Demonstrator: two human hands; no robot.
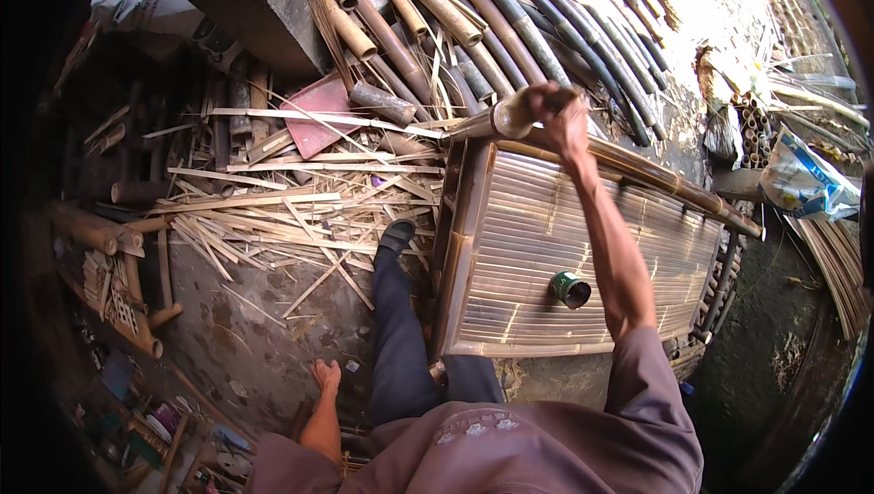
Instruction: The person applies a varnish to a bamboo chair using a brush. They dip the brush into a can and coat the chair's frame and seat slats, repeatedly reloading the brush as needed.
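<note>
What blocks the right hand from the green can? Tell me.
Nothing visible does: between the right hand, up at the far bamboo rail, and the green can lies only the slatted bamboo top.

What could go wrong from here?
The open green can rests on the slatted bamboo top near the right forearm in this view; a low sweep might knock it. Loose bamboo strips lie beside the outstretched shoe and could slip underfoot.

A green can [567, 287] sits on the slatted bamboo bench [537, 248].
</note>
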